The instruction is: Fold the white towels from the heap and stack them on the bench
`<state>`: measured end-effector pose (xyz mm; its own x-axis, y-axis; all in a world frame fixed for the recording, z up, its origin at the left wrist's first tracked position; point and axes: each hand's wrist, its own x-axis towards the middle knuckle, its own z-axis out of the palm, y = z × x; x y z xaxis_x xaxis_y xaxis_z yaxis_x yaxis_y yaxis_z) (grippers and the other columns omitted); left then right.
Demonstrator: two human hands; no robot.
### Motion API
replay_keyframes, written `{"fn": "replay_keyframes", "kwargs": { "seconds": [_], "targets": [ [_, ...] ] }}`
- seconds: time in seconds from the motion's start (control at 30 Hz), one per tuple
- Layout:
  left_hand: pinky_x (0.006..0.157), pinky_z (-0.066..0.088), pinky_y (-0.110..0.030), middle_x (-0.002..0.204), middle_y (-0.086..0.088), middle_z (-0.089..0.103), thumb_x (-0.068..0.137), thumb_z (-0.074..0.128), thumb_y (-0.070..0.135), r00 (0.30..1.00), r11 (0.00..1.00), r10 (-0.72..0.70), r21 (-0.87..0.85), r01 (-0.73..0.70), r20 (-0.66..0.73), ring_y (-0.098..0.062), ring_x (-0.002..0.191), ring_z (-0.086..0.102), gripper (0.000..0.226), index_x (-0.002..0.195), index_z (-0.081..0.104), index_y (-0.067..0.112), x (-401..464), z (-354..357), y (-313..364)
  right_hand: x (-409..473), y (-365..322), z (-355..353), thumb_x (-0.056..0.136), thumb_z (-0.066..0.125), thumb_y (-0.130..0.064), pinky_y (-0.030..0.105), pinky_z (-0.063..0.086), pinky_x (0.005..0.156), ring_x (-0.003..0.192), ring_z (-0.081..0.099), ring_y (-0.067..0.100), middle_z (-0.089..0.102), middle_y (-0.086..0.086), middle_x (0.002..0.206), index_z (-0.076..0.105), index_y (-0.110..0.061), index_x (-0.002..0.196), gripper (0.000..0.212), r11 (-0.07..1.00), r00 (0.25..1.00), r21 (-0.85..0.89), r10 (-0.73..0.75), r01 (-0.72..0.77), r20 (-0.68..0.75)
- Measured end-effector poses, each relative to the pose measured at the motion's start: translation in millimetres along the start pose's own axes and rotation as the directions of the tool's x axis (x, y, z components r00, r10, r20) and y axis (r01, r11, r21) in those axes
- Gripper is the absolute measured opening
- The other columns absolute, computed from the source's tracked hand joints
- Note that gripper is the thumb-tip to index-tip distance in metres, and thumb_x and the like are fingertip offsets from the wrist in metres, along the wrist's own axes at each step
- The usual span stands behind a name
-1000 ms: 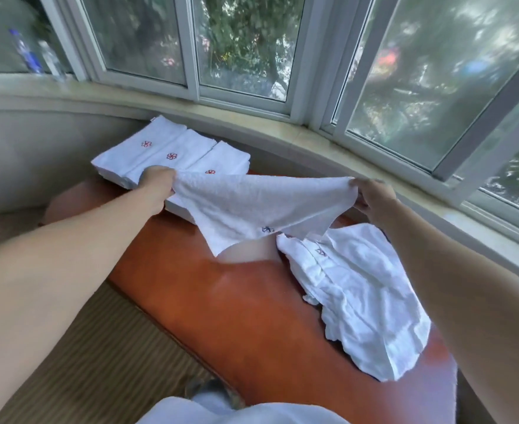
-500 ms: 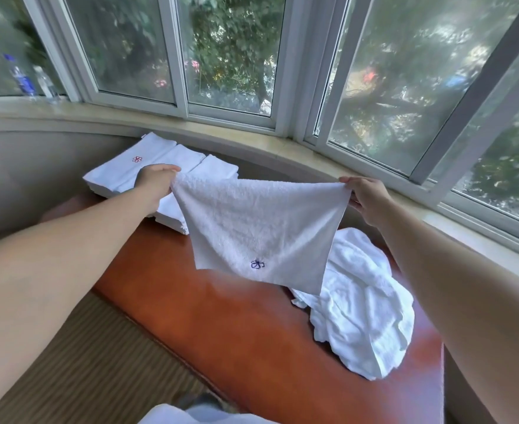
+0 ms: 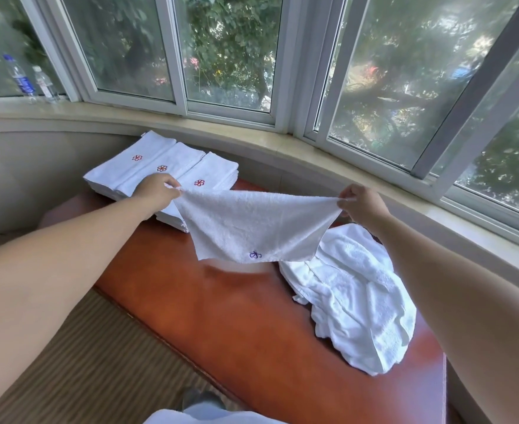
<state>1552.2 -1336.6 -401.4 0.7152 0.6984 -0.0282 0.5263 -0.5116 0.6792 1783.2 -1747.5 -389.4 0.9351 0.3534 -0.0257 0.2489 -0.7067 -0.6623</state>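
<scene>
Pinching one towel (image 3: 252, 228) by two corners, left hand (image 3: 155, 194), right hand (image 3: 362, 203).

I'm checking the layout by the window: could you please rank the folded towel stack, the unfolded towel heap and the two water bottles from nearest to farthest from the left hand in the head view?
From the left hand:
1. Folded towel stack, right beneath and behind it.
2. Unfolded towel heap, across the bench to the right.
3. Water bottles, far left on the window sill.

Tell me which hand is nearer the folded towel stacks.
Left. The left hand pinches the held towel right over the folded stacks. The right hand pinches the other corner, farther off, above the heap.
</scene>
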Motion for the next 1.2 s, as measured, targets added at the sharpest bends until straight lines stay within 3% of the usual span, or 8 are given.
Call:
{"fn": "replay_keyframes", "kwargs": {
  "seconds": [0.13, 0.3, 0.4, 0.57, 0.7, 0.87, 1.07, 1.2],
  "targets": [
    [0.054, 0.041, -0.026, 0.080, -0.008, 0.069, 0.092, 0.065, 0.011, 0.897, 0.976, -0.135, 0.213, 0.047, 0.421, -0.019, 0.070, 0.057, 0.012, 0.101, 0.069, 0.016, -15.0, -3.5, -16.5, -7.5, 15.9, 1.2, 0.087, 0.069, 0.003, 0.022, 0.056, 0.053, 0.067, 0.076, 0.017, 0.073, 0.016, 0.093, 0.070, -0.006, 0.097, 0.013, 0.979, 0.896, 0.039, 0.166, -0.199, 0.411],
    [0.045, 0.028, -0.021, 0.096, -0.005, 0.058, 0.084, 0.063, 0.011, 0.664, 0.894, -0.437, 0.373, 0.247, 0.607, -0.010, 0.055, 0.048, 0.032, 0.116, 0.066, 0.014, -16.2, -15.3, -29.7, -13.8, 19.4, 2.2, 0.075, 0.065, -0.013, 0.021, 0.029, 0.045, 0.052, 0.055, 0.015, 0.059, 0.004, 0.083, 0.061, -0.010, 0.086, 0.012, 0.944, 0.750, -0.147, 0.324, -0.296, 0.576],
    [0.042, 0.023, -0.021, 0.082, -0.001, 0.048, 0.078, 0.064, 0.014, 0.729, 0.898, -0.440, 0.262, 0.353, 0.525, -0.007, 0.048, 0.037, 0.030, 0.108, 0.063, 0.010, -1.0, -22.6, -30.7, -10.6, 3.0, 9.7, 0.071, 0.059, -0.009, 0.023, 0.020, 0.045, 0.043, 0.035, 0.015, 0.045, 0.005, 0.069, 0.049, -0.012, 0.072, 0.010, 0.933, 0.810, -0.035, 0.329, -0.358, 0.486],
    [0.045, 0.049, -0.026, 0.079, -0.011, 0.052, 0.086, 0.061, 0.003, 0.891, 0.931, -0.314, -0.076, 0.356, 0.328, -0.016, 0.051, 0.050, 0.014, 0.083, 0.053, 0.015, 31.4, -1.5, -33.5, 0.6, -14.5, 55.1, 0.088, 0.053, -0.004, 0.031, 0.058, 0.072, 0.071, 0.075, 0.021, 0.068, 0.008, 0.084, 0.063, -0.014, 0.096, 0.016, 0.903, 0.917, 0.195, 0.348, -0.384, 0.194],
    [0.075, 0.050, -0.034, 0.131, -0.013, 0.047, 0.093, 0.063, 0.016, 0.960, 0.964, -0.257, -0.043, 0.263, 0.113, -0.028, 0.104, 0.057, 0.043, 0.133, 0.048, 0.020, 38.5, 51.4, -66.2, -10.2, -9.8, 119.0, 0.091, 0.066, -0.011, 0.028, 0.046, 0.066, 0.082, 0.057, 0.023, 0.059, 0.009, 0.110, 0.037, -0.029, 0.150, 0.068, 0.897, 0.916, 0.222, 0.336, -0.382, 0.217],
    [0.099, 0.050, -0.037, 0.147, -0.013, 0.046, 0.093, 0.064, 0.022, 0.861, 0.935, -0.354, 0.136, 0.327, 0.364, -0.032, 0.123, 0.055, 0.058, 0.148, 0.047, 0.017, 6.3, 113.8, -137.9, -48.8, 20.1, 199.5, 0.094, 0.067, -0.015, 0.031, 0.051, 0.084, 0.095, 0.060, 0.022, 0.057, 0.009, 0.124, 0.051, -0.021, 0.146, 0.054, 0.853, 0.787, 0.039, 0.461, -0.520, 0.409],
    [0.091, 0.053, -0.035, 0.144, -0.008, 0.048, 0.100, 0.058, 0.021, 0.659, 0.876, -0.477, 0.248, 0.415, 0.581, -0.024, 0.113, 0.055, 0.055, 0.152, 0.042, 0.016, -27.5, 147.7, -202.5, -83.6, 59.3, 257.6, 0.101, 0.057, -0.009, 0.046, 0.049, 0.106, 0.104, 0.054, 0.024, 0.057, 0.020, 0.141, 0.055, -0.006, 0.142, 0.041, 0.796, 0.649, -0.121, 0.562, -0.594, 0.513],
    [0.087, 0.050, -0.036, 0.141, -0.015, 0.051, 0.100, 0.056, 0.015, 0.629, 0.858, -0.514, 0.330, 0.395, 0.583, -0.031, 0.115, 0.059, 0.056, 0.153, 0.039, 0.011, -43.3, 163.2, -226.3, -100.5, 90.6, 284.8, 0.099, 0.059, -0.011, 0.039, 0.048, 0.097, 0.102, 0.049, 0.019, 0.054, 0.006, 0.119, 0.054, -0.009, 0.145, 0.046, 0.753, 0.607, -0.181, 0.627, -0.632, 0.489]
  ]
}}
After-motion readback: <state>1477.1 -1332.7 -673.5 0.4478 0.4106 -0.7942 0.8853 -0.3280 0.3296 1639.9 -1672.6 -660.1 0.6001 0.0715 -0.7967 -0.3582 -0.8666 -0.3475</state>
